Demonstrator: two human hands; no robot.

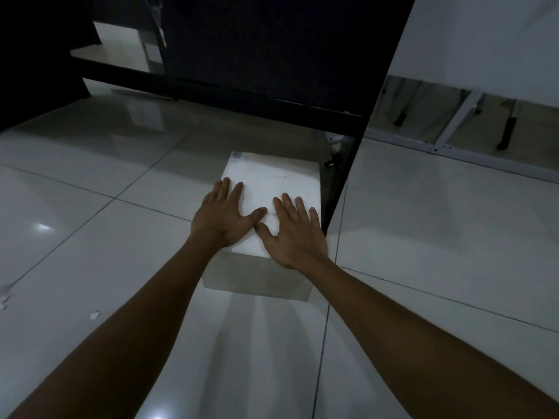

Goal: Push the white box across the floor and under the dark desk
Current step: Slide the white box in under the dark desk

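Left hand [222, 214] and right hand [292, 234] are pressing flat, fingers spread, atop the white box [272, 182], which is nearing the dark desk [257, 49], not yet under.

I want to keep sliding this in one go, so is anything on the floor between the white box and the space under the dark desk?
Nothing visible blocks it. Both hands, left and right, lie flat on the white rectangular box; glossy tiled floor ahead looks bare up to the dark desk's low crossbar. The desk's side panel runs close along the box's right.
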